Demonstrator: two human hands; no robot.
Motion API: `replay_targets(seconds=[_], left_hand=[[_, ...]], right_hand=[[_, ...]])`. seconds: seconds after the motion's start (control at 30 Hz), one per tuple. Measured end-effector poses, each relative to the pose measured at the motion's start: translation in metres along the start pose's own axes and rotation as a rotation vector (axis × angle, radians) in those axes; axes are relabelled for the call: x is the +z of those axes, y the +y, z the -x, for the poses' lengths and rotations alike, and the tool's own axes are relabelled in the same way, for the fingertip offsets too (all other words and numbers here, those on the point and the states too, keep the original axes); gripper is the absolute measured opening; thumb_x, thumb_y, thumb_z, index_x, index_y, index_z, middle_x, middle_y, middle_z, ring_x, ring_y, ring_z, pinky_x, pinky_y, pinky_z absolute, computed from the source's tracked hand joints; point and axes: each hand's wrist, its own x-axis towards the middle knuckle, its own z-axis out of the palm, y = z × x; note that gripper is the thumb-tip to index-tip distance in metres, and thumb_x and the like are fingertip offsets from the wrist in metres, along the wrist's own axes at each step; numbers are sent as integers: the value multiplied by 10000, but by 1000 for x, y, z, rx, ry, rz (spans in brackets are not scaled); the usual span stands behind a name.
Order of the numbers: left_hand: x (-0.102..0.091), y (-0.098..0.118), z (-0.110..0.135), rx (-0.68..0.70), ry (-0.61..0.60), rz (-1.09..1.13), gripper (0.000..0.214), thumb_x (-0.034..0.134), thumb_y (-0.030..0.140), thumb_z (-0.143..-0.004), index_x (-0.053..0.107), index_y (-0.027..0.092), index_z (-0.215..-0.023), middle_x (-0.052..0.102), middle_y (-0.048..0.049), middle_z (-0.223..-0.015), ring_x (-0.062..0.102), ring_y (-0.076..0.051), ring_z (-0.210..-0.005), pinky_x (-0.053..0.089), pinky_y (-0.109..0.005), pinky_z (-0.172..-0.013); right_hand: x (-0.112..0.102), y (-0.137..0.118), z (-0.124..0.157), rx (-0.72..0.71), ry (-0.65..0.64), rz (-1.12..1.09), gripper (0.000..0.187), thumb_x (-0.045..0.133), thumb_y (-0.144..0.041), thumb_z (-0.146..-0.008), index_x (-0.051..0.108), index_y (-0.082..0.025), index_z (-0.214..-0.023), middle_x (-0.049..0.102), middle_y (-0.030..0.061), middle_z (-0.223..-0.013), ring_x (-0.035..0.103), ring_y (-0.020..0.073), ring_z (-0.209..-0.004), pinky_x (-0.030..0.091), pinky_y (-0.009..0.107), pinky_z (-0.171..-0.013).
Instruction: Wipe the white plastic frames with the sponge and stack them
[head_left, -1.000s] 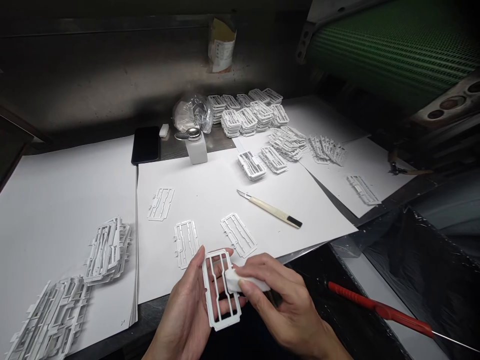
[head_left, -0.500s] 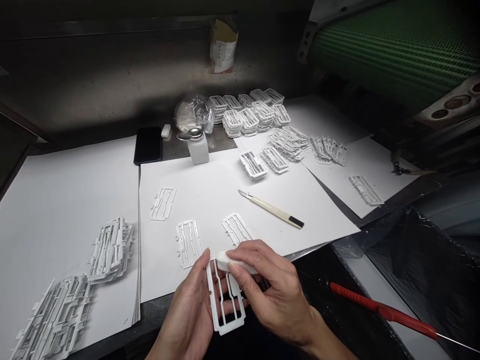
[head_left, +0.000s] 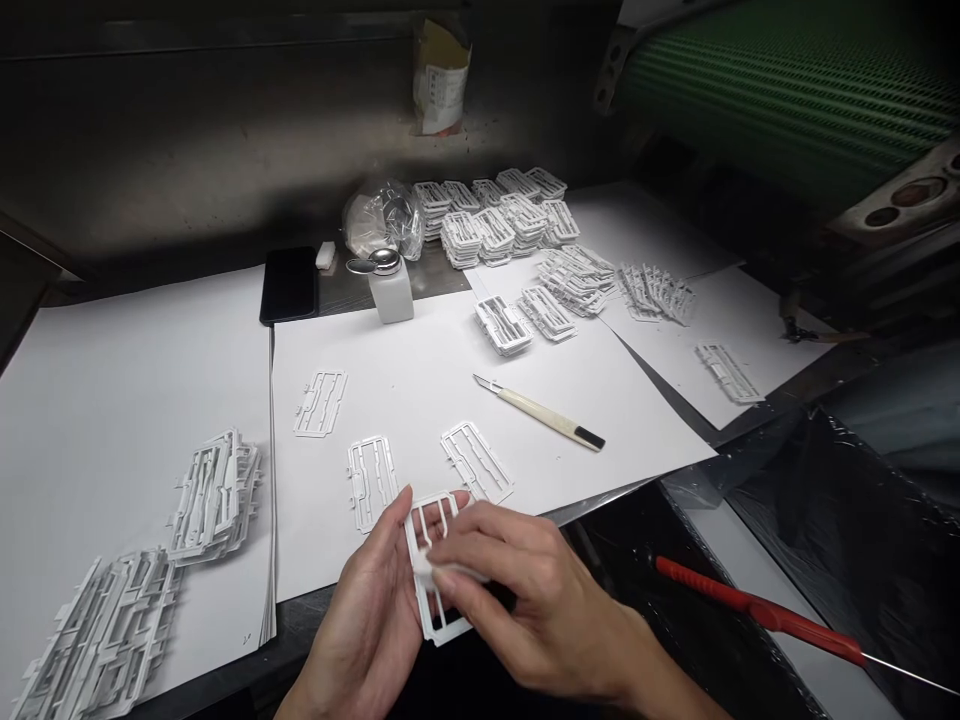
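My left hand (head_left: 367, 625) holds a white plastic frame part (head_left: 431, 525) upright by its left edge, near the table's front edge. My right hand (head_left: 525, 610) presses a small white wipe pad (head_left: 421, 567) against the face of that frame, and its fingers cover the lower right half of the part. Three single frame parts lie flat on the paper just beyond the hands, the nearest one (head_left: 477, 460) to the right of another (head_left: 371, 482), and a third (head_left: 321, 402) further back.
A craft knife (head_left: 538, 411) lies on the middle sheet. Stacks of frames sit at front left (head_left: 214, 497) and at the back (head_left: 495, 230). A white dispenser bottle (head_left: 391, 288), a phone (head_left: 289, 284) and a red-handled tool (head_left: 757, 612) are nearby.
My right hand has slid the wipe pad across the frame, first up to its top edge, then down and left over its middle. The left hand keeps holding the frame.
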Motion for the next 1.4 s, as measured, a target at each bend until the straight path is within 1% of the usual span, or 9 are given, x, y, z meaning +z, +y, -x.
replay_targets(seconds=[0.07, 0.23, 0.47, 0.6, 0.77, 0.87, 1.0, 1.2, 1.4], left_hand=[[-2, 2, 0, -6, 16, -23, 286, 532, 362, -877, 670, 145, -1004, 692, -101, -1068, 616, -232, -1027, 503, -341, -850], [-4, 5, 1, -6, -28, -99, 376, 507, 418, -881, 668, 136, -1070, 648, -123, -1183, 573, -282, -1108, 503, -410, -880], [1, 2, -1, 4, -33, -47, 262, 516, 363, -885, 686, 171, -939, 678, -77, -1085, 580, -264, -1087, 503, -405, -875], [4, -4, 0, 19, -20, 8, 201, 555, 326, -869, 665, 168, -926, 682, -65, -1078, 597, -230, -1059, 478, -353, -901], [-1, -1, 1, -18, 23, 18, 277, 521, 348, -885, 666, 147, -1009, 686, -89, -1078, 591, -223, -1068, 468, -342, -904], [-3, 1, 2, 0, 19, 8, 223, 528, 333, -883, 677, 192, -969, 686, -56, -1093, 585, -222, -1081, 472, -367, -902], [1, -2, 1, 10, -19, 22, 189, 541, 322, -878, 665, 180, -863, 686, -52, -1080, 582, -226, -1086, 467, -353, -911], [2, 1, 1, 17, 13, -19, 286, 557, 380, -860, 669, 171, -1020, 650, -66, -1167, 548, -243, -1131, 462, -344, -927], [-3, 9, 0, 25, -32, -46, 275, 529, 369, -875, 706, 192, -988, 667, -73, -1119, 563, -267, -1099, 480, -425, -908]], right_hand=[[-8, -1, 3, 33, -54, -31, 170, 543, -84, -874, 673, -145, -965, 652, 62, -862, 614, 173, -796, 505, 281, -727], [-25, 4, 12, 120, 141, -19, 186, 554, -94, -889, 669, -174, -1011, 663, 46, -879, 623, 156, -777, 506, 255, -706], [-3, 8, 6, 77, 257, -17, 201, 562, -118, -900, 665, -179, -1061, 653, 67, -930, 631, 178, -828, 539, 281, -739], [11, 4, -3, 11, 216, 46, 208, 522, -105, -906, 662, -130, -1057, 637, 97, -918, 621, 191, -817, 524, 301, -723], [-1, -3, 4, 74, -21, 34, 174, 523, -79, -885, 656, -160, -963, 638, 56, -859, 609, 178, -793, 495, 285, -722], [-5, -2, 8, 113, 99, -38, 189, 530, -80, -896, 650, -168, -1012, 647, 57, -901, 619, 166, -819, 499, 266, -733], [6, 2, 1, 83, 252, 0, 198, 537, -102, -907, 655, -136, -1061, 639, 89, -925, 620, 180, -832, 508, 281, -732], [1, -1, -2, 52, 60, -11, 185, 533, -63, -872, 671, -145, -964, 650, 65, -882, 615, 177, -823, 489, 284, -752], [-15, 4, 12, 180, 243, -28, 161, 572, -124, -896, 674, -200, -993, 662, 24, -881, 620, 144, -770, 481, 237, -672]])
